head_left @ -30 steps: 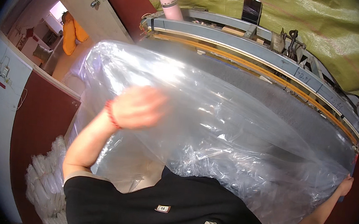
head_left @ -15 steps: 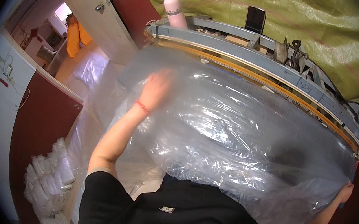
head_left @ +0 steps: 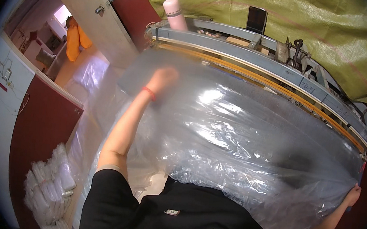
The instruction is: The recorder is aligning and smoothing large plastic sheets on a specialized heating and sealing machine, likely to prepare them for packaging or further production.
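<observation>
A wide sheet of clear plastic film (head_left: 217,132) lies creased and shiny over the work surface, reaching down to my body. My left hand (head_left: 165,78), a red bracelet at its wrist, is over the far left part of the film; motion smears its fingers, so their closure is unclear. Far out at the right, my right hand (head_left: 353,196) has its fingers closed on the film's right edge, where the film draws into folds. Along the far side of the film runs a long grey metal bar (head_left: 262,55) with an orange-yellow strip (head_left: 251,73) below it.
A pink bottle (head_left: 175,15) stands behind the bar's left end. Metal clamps (head_left: 295,55) sit behind it at right. An olive sheet (head_left: 311,25) hangs at the back. Bundled clear film (head_left: 50,190) is at lower left. Past the open door (head_left: 98,10) is a person in orange (head_left: 76,41).
My left hand has shifted slightly, and its forearm stands more upright. Glare and creases on the film have changed. My right hand keeps its place at the film's edge.
</observation>
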A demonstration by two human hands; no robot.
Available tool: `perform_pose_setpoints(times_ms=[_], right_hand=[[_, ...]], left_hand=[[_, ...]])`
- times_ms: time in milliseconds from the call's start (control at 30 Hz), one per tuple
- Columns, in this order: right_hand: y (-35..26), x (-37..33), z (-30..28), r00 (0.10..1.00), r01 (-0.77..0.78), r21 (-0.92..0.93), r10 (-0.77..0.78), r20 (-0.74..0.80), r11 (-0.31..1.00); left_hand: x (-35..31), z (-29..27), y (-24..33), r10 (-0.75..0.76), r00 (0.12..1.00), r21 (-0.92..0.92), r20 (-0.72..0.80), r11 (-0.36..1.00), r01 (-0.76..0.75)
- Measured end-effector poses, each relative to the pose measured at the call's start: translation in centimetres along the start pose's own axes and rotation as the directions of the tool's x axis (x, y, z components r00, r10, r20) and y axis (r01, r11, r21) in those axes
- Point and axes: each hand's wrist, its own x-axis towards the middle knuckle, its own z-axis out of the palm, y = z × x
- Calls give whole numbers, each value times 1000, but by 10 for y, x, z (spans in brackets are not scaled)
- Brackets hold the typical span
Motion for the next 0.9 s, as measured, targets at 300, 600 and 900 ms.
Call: perform_pose_setpoints(times_ms=[300, 600, 900], right_hand=[[69, 20, 2, 990, -144, 866, 80, 120, 479], [107, 44, -47, 870, -419, 878, -174, 461, 229], [-87, 22, 33, 954, 208, 381, -100, -283, 901]], left_hand=[[-27, 18, -4, 318, 938, 529, -141, 825, -200], [4, 19, 8, 416, 884, 426, -214, 854, -299], [76, 8, -68, -62, 838, -215, -543, 974, -68]])
